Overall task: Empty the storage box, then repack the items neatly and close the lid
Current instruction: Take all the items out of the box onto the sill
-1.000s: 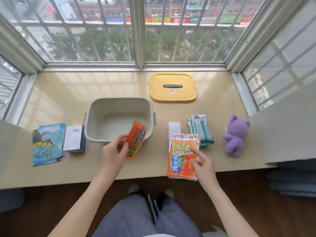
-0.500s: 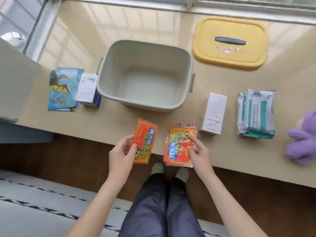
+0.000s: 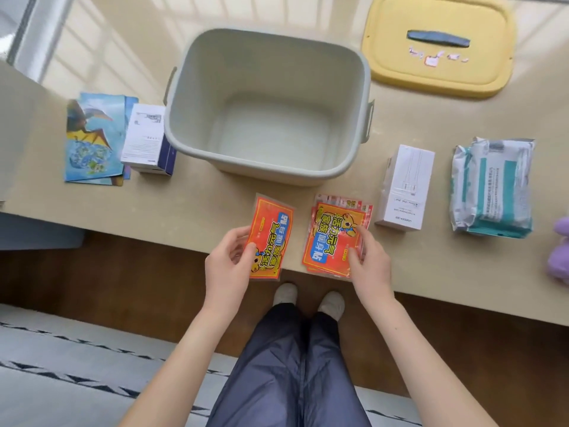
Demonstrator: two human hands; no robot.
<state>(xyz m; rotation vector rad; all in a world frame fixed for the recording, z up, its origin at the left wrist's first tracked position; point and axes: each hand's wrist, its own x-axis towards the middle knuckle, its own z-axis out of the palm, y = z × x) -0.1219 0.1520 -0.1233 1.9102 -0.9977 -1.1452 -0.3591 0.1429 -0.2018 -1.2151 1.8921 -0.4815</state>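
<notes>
Hands: left [image 3: 227, 264] pinches single packet [image 3: 271, 237]; right [image 3: 369, 261] grips packet stack [image 3: 334, 238].

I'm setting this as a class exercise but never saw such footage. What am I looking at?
No machine here: a camera worn on a person's head looks down at their two bare hands. The left hand pinches one orange packet; the right hand holds a stack of orange packets. The storage box stands empty, its yellow lid lying apart. On its left lie picture cards and a blue-sided carton; on its right a white carton, a wrapped teal pack and a purple plush toy.
</notes>
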